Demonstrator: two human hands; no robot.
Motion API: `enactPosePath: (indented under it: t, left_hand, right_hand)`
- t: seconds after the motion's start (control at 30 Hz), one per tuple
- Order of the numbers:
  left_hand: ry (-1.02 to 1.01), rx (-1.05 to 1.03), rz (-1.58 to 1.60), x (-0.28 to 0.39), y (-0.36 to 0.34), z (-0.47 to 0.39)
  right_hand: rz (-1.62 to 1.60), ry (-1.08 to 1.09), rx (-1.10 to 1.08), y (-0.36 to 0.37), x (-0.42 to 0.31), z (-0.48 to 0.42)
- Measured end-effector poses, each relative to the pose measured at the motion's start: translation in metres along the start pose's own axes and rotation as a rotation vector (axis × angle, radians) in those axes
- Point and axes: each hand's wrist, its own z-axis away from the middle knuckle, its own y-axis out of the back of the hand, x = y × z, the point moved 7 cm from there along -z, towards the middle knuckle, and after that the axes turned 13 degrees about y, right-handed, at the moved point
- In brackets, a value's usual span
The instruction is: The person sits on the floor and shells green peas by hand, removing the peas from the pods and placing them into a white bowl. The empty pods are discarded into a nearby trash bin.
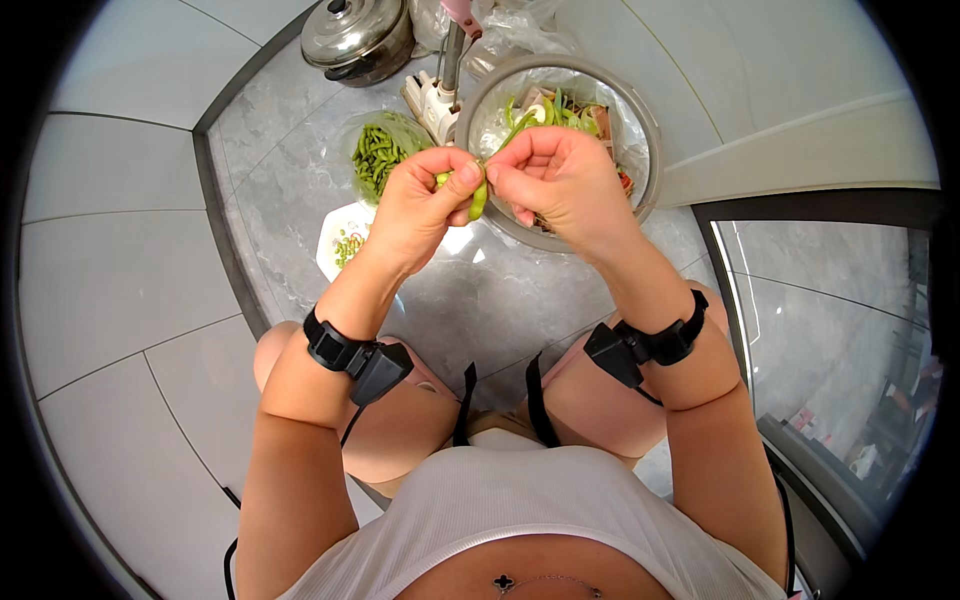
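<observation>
Green bean pods (478,201) are pinched between the thumb and fingers of my left hand (431,199). My right hand (559,180) meets it at the fingertips, its thumb and forefinger closed on a thin green strip at the pod's end. Below and left of my left hand, a white dish (330,234) holds shelled green beans. Behind that hand, an open clear plastic bag (410,131) is filled with whole green pods (375,154). Under my right hand stands a round grey-rimmed bin (651,150), lined with clear plastic and holding vegetable scraps and peelings.
A lidded steel pot (356,41) stands on the grey tiled floor (450,300) at the upper left. Near the bin are a white power strip (433,101), a grey pole (453,56) and crumpled clear plastic bags (510,37). Pale cabinet panels (112,262) border the left.
</observation>
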Motion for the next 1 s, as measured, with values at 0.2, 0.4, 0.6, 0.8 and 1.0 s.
enactPosePath:
  t: [0.2, 0.4, 0.6, 0.8, 1.0]
  left_hand:
    - [0.034, 0.095, -0.107, 0.004, -0.007, 0.001]
    - [0.004, 0.057, -0.081, 0.003, -0.011, 0.002]
    - [0.064, -0.005, 0.105, -0.004, -0.005, 0.001]
    - [0.186, -0.024, 0.501, -0.010, -0.005, 0.004]
    - [0.156, -0.036, 0.372, -0.013, -0.003, 0.002]
  right_hand:
    - [0.353, 0.160, 0.141, 0.003, -0.009, 0.006]
    - [0.407, 0.196, 0.168, 0.006, -0.005, 0.004]
    - [0.299, 0.196, 0.176, 0.006, -0.002, 0.003]
    - [0.121, 0.187, 0.140, 0.005, -0.002, 0.001]
    - [-0.046, 0.122, 0.150, 0.006, -0.001, -0.002]
